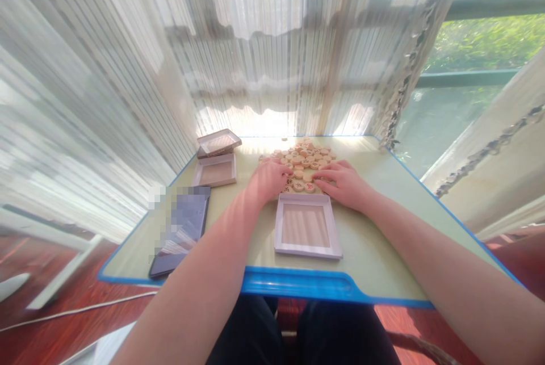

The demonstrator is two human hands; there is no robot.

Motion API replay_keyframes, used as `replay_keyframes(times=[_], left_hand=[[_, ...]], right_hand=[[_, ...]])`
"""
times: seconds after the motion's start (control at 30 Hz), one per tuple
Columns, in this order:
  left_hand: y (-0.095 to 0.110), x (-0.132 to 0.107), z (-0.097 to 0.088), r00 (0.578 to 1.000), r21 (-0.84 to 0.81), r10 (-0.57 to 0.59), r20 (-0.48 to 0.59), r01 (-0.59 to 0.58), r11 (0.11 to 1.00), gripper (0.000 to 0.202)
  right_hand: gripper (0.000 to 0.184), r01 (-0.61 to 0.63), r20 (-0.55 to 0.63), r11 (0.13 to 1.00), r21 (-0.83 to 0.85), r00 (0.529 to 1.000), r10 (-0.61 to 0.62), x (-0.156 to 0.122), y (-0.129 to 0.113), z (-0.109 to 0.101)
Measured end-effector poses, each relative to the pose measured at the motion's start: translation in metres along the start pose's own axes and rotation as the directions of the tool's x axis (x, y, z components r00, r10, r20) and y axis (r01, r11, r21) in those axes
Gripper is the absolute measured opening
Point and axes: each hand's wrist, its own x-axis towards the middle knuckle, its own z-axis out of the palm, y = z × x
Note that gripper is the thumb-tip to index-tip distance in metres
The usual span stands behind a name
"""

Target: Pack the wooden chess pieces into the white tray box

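A heap of wooden xiangqi pieces [300,155] toward the far edge of the table [378,229], with a looser few spread nearer, between left hand [268,179] and right hand [344,183]. Curled left fingers at the left side of those loose pieces: cannot tell a pinch from a light touch there. On the other side, right thumb and forefinger close by the red-marked piece [309,187]; again, cannot tell whether gripping or merely touching.

Best to work low, with fingertips at the rims of the discs and clear of the marked faces. Slide rather than lift on such a smooth surface, and move one piece at a time. Avoid pulling from under the heap, for fear of a spill toward the far edge. Beware of the shallow white box [309,251], open just in front of the loose pieces, toward the near edge: take care not to bump it with a wrist. With the left forearm, steer clear of the dark flat device [198,212] by the left edge.
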Motion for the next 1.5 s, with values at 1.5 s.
replay_keyframes(times=[1.5], left_hand=[[0.021,-0.016,-0.034,0.989,-0.373,-0.042,0.139,0.092,0.923,0.021]], right_hand=[[0.011,0.046,-0.107,0.952,0.302,0.994,-0.014,-0.016,-0.049,-0.033]])
